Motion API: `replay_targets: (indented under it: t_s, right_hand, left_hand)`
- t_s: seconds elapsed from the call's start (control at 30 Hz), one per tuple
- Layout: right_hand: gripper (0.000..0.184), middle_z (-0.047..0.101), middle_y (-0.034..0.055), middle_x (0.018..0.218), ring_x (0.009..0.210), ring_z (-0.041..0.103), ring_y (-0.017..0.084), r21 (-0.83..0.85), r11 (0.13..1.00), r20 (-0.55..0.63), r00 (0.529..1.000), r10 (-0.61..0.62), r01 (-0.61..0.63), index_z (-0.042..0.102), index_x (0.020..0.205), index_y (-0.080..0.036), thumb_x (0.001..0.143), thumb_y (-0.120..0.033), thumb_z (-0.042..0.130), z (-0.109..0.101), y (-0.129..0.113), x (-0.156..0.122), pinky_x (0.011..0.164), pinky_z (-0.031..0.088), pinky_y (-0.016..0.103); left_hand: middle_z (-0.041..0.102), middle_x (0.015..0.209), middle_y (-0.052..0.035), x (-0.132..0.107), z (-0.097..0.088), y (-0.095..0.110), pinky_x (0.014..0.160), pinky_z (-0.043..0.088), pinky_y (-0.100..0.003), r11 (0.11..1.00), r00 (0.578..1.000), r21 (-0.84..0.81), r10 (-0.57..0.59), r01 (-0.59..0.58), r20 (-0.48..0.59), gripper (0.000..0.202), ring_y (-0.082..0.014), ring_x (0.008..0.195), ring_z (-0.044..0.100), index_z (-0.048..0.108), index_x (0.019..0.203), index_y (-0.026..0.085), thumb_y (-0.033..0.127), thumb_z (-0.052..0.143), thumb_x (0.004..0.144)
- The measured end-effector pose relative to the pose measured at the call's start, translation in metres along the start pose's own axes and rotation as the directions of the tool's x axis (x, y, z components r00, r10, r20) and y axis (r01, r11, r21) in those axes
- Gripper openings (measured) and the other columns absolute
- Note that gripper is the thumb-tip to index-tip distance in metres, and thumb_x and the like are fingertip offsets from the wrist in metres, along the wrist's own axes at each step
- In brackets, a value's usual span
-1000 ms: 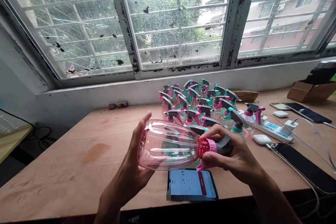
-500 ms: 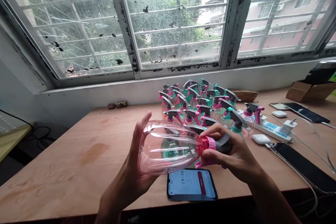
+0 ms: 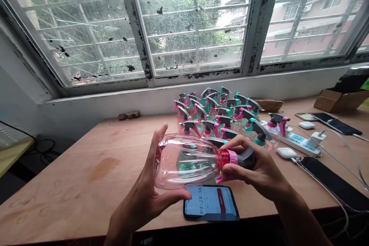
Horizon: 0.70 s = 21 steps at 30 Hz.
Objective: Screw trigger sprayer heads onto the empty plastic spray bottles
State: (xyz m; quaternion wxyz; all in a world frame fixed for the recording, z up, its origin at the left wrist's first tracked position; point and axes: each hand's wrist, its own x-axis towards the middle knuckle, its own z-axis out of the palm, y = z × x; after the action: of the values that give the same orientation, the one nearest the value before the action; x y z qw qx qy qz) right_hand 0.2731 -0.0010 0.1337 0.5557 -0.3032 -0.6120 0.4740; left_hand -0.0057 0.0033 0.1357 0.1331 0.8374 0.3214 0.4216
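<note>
A clear pink spray bottle [image 3: 184, 161] lies on its side in the air above the table, its base to the left. My right hand [image 3: 256, 169] grips it at the pink collar [image 3: 233, 157], thumb and fingers closed round the neck and the grey-black spray head [image 3: 246, 157]. At the base, my left hand [image 3: 147, 184] is spread, fingers stretched up and thumb held away below the bottle; its palm side rests at or very near the base. Below the bottle, a phone [image 3: 211, 201] displays a timer. Through the clear plastic, a green bottle shows behind.
Many pink and green spray bottles [image 3: 213, 111] stand grouped behind my hands. To the right are a power strip [image 3: 302, 144] with cables, a black phone [image 3: 331, 180], a white earbud case [image 3: 286, 153] and a cardboard box [image 3: 340, 100]. A window [image 3: 190, 23] lies beyond the table.
My left thumb has come out from under the bottle and now sticks out apart from it. The bottle has rolled slightly about its length; my right hand has kept its grip.
</note>
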Motion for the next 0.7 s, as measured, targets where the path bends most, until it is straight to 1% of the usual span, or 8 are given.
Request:
replay_targets:
  t_s: [0.07, 0.2, 0.27, 0.37, 0.47, 0.53, 0.63, 0.7]
  right_hand:
    - [0.025, 0.071, -0.0038, 0.072, 0.055, 0.074, 0.013, 0.005, 1.0, 0.001, 1.0, 0.003, -0.003, 0.069, 0.094, -0.021, 0.078, -0.024, 0.088, 0.0003, -0.0003, -0.0002, 0.042, 0.058, 0.014]
    - [0.027, 0.074, -0.0021, 0.068, 0.055, 0.076, 0.017, 0.032, 0.998, 0.022, 0.999, 0.05, -0.05, 0.068, 0.096, -0.021, 0.079, -0.028, 0.088, -0.0003, -0.0003, -0.0012, 0.042, 0.059, 0.017]
    - [0.028, 0.075, -0.0019, 0.067, 0.054, 0.075, 0.017, 0.023, 0.998, 0.01, 0.999, 0.051, -0.051, 0.068, 0.095, -0.021, 0.078, -0.029, 0.088, -0.0002, 0.0, -0.0017, 0.041, 0.059, 0.017]
    - [0.027, 0.074, -0.0022, 0.067, 0.053, 0.073, 0.016, -0.009, 0.999, -0.01, 0.999, 0.037, -0.037, 0.069, 0.094, -0.021, 0.077, -0.029, 0.089, 0.0003, 0.0, -0.0022, 0.041, 0.059, 0.018]
    - [0.029, 0.075, -0.0018, 0.068, 0.054, 0.074, 0.017, -0.003, 0.999, -0.001, 0.999, 0.047, -0.047, 0.068, 0.096, -0.021, 0.077, -0.029, 0.089, -0.0006, -0.0011, -0.0023, 0.04, 0.059, 0.017]
    - [0.029, 0.074, -0.0017, 0.067, 0.053, 0.074, 0.017, 0.026, 0.998, 0.016, 0.998, 0.056, -0.057, 0.068, 0.096, -0.02, 0.078, -0.03, 0.088, -0.0021, -0.0023, -0.0019, 0.04, 0.058, 0.017]
    - [0.03, 0.074, -0.0012, 0.068, 0.051, 0.074, 0.016, 0.059, 0.996, 0.037, 0.997, 0.06, -0.062, 0.068, 0.097, -0.02, 0.079, -0.033, 0.088, -0.0039, -0.0036, -0.0013, 0.039, 0.057, 0.016]
    - [0.031, 0.074, -0.0008, 0.069, 0.051, 0.074, 0.016, 0.051, 0.997, 0.039, 0.997, 0.062, -0.064, 0.067, 0.097, -0.02, 0.079, -0.034, 0.088, -0.0039, -0.0036, -0.0012, 0.038, 0.056, 0.016]
  left_hand:
    - [0.009, 0.172, -0.0116, -0.0004, -0.0017, 0.001, 0.12, 0.031, -0.069, 0.999, 0.999, -0.019, -0.027, 0.027, 0.019, 0.119, -0.0453, 0.152, 0.028, 0.003, 0.161, 0.037, 0.041, 0.086, 0.076]
    - [0.01, 0.173, -0.0097, 0.0009, -0.0018, 0.0011, 0.121, 0.036, -0.06, 0.999, 1.0, -0.051, 0.008, -0.008, -0.012, 0.108, -0.0375, 0.152, 0.033, 0.001, 0.161, 0.039, 0.024, 0.078, 0.086]
    - [0.012, 0.172, -0.0089, 0.0016, -0.001, 0.0014, 0.122, 0.034, -0.059, 0.998, 0.999, -0.044, 0.035, -0.037, -0.033, 0.105, -0.0349, 0.154, 0.029, -0.003, 0.16, 0.04, 0.02, 0.073, 0.09]
    - [0.013, 0.172, -0.0116, 0.0016, -0.0004, 0.0039, 0.124, 0.026, -0.064, 0.999, 0.999, -0.039, 0.026, -0.028, -0.042, 0.113, -0.0395, 0.155, 0.024, 0.0, 0.162, 0.035, 0.036, 0.081, 0.082]
    - [0.016, 0.171, -0.0144, 0.0011, -0.0008, 0.0078, 0.124, 0.028, -0.062, 0.995, 0.997, -0.099, 0.02, -0.027, -0.072, 0.112, -0.0424, 0.151, 0.033, 0.013, 0.162, 0.03, 0.047, 0.083, 0.076]
    - [0.018, 0.17, -0.0146, 0.0004, -0.0014, 0.0093, 0.123, 0.033, -0.059, 0.991, 0.996, -0.122, 0.046, -0.056, -0.082, 0.107, -0.0409, 0.15, 0.036, 0.016, 0.162, 0.029, 0.037, 0.084, 0.079]
    - [0.017, 0.171, -0.0102, -0.0009, -0.0018, 0.009, 0.12, 0.039, -0.06, 0.989, 0.992, -0.104, 0.102, -0.109, -0.073, 0.101, -0.0382, 0.151, 0.035, 0.012, 0.16, 0.04, 0.017, 0.076, 0.087]
    - [0.013, 0.172, -0.0079, -0.0009, -0.0011, 0.0083, 0.12, 0.037, -0.064, 0.991, 0.993, -0.079, 0.106, -0.11, -0.058, 0.101, -0.0382, 0.154, 0.028, 0.005, 0.159, 0.045, 0.015, 0.072, 0.089]
